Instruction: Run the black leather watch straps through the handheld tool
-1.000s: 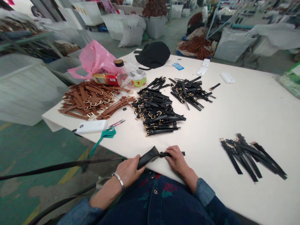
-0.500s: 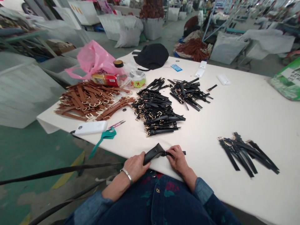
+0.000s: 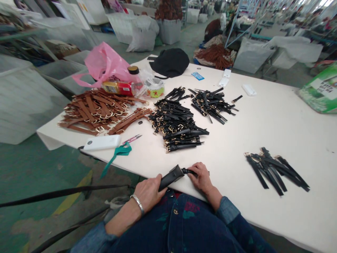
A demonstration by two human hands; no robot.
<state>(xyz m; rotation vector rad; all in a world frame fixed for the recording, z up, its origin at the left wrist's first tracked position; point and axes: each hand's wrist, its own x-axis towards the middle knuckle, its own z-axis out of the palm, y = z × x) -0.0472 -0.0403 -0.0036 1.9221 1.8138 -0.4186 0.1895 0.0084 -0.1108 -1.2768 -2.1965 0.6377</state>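
Gripping black piece [image 3: 171, 177] — left hand [image 3: 149, 191]; right hand [image 3: 202, 177] pinching strap [image 3: 187, 171]. Far bin [image 3: 170, 32] — brown straps [image 3: 169, 10], perhaps.

left hand [image 3: 149, 192] curled in a grip; right hand [image 3: 201, 177] pinching, palm down.

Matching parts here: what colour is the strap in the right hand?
Black: the strap in the right hand; best seen in the head view.

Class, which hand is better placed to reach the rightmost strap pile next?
Probably the right hand: it's nearer that pile, though holding a black strap; the left hand, farther, grips a black piece.
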